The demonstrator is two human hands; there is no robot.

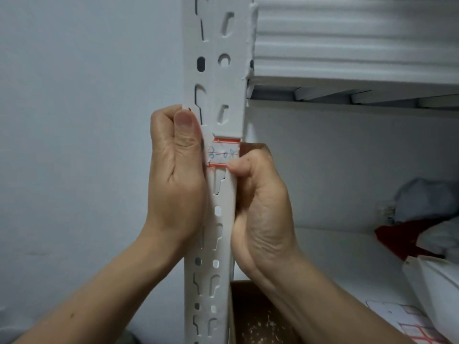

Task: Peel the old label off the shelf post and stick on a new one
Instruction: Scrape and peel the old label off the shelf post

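Note:
A white slotted shelf post [213, 70] runs up the middle of the view. A small white label [224, 153] with red bands and blue handwriting sits on the post's front face. My left hand [177, 175] is closed against the post's left side, thumb upright beside the label, pinching a white paper strip [182, 107] whose tip shows above the fingers. My right hand [260, 204] wraps the post's right edge, its thumb pressing the label's lower right corner. The label's left edge looks ragged.
White foam sheets [355, 38] lie stacked on the upper shelf. The lower shelf holds a sheet of red-bordered labels [409, 324], white and red bags [422, 219], and a brown cardboard box [258, 316] just right of the post. A blank wall [74, 120] stands on the left.

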